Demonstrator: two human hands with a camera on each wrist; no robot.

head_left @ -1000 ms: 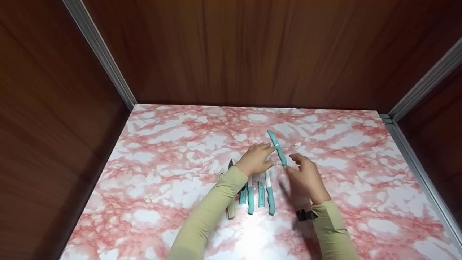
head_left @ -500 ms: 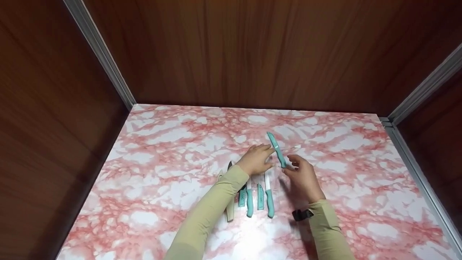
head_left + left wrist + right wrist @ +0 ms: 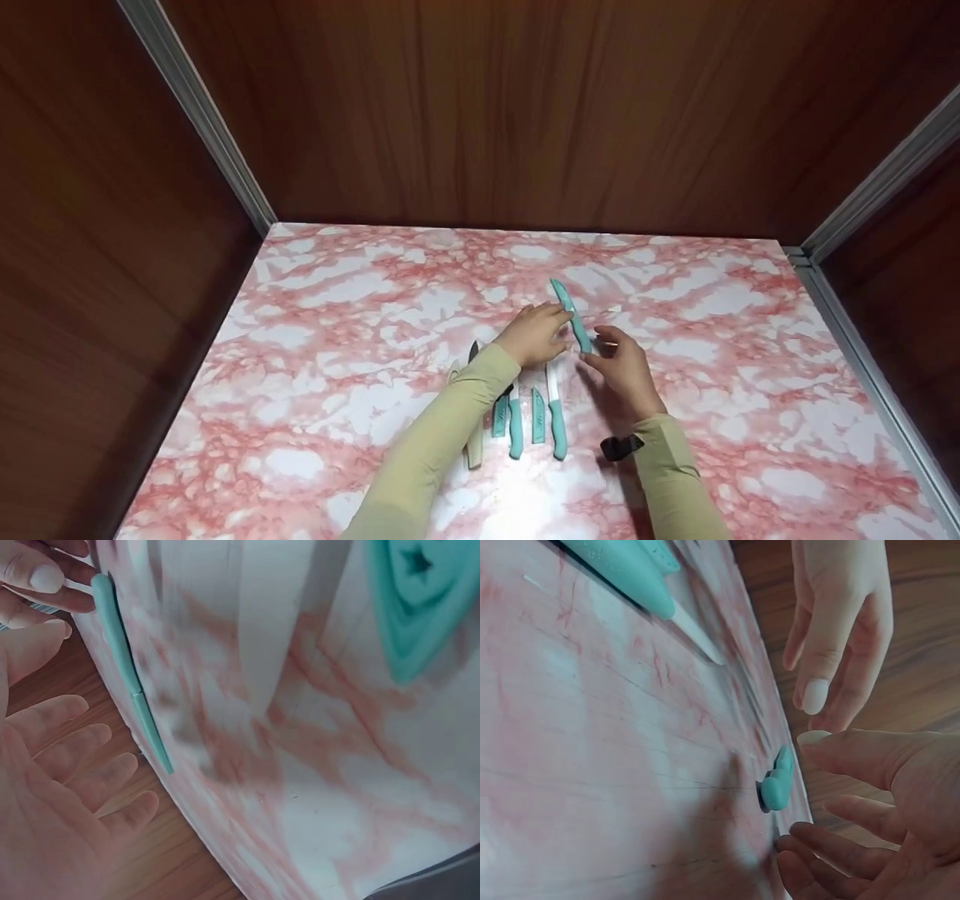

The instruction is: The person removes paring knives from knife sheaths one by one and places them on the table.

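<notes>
A teal-handled knife in its teal sheath lies on the table, slanted between both hands. To its left, my left hand hovers with fingers spread and loosely bent; the left wrist view shows nothing in its palm. My right hand is at the handle end, thumb and fingers apart and loosely curved. In the right wrist view, the handle lies beyond the fingers, with no finger wrapped round it. My left sleeve partly covers a cream-handled knife.
Nearer me lie two teal-handled knives with bare pale blades, one left and one right. Beside them are two teal sheaths, one left and one right. Wooden panels surround the marbled table.
The head view has shifted slightly. My right hand has drifted a little left beside the sheathed knife; my left hand and the knives keep nearly the same places.
</notes>
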